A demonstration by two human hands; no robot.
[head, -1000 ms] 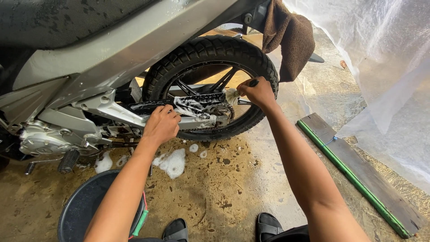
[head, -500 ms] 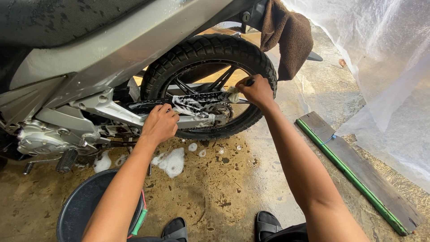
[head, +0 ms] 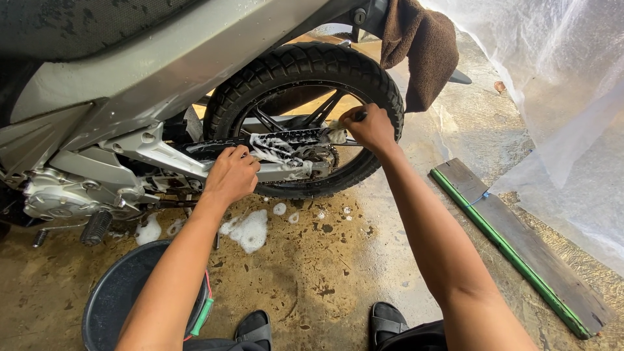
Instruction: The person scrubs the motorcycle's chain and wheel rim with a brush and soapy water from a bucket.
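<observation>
At the near left stands a black bucket (head: 114,302), and above it is the silver engine block (head: 62,195) of a motorcycle that fills the far left of the scene. The left hand (head: 231,174) rests on the silver swingarm (head: 156,151), its fingers curled and pressed together over the black chain guard (head: 214,144), so it seems to steady the person against the machine. To the right of it, the chain area (head: 286,146) near the hub is covered with white soap foam, and some foam (head: 250,229) has dropped on the wet concrete floor (head: 325,273) just below. The right hand (head: 369,127) is closed in a fist around a small brush (head: 337,134) with a dark handle, and the bristles touch the foamy part inside the rear wheel (head: 305,68). The step in hand appears to be scrubbing the chain with soap. The next move probably calls for short strokes along the chain, while the fingers are kept away from the sprocket teeth. A brown cloth (head: 419,49) hangs at the far right of the wheel, and a wooden plank (head: 520,250) with a green edge lies on the right.
</observation>
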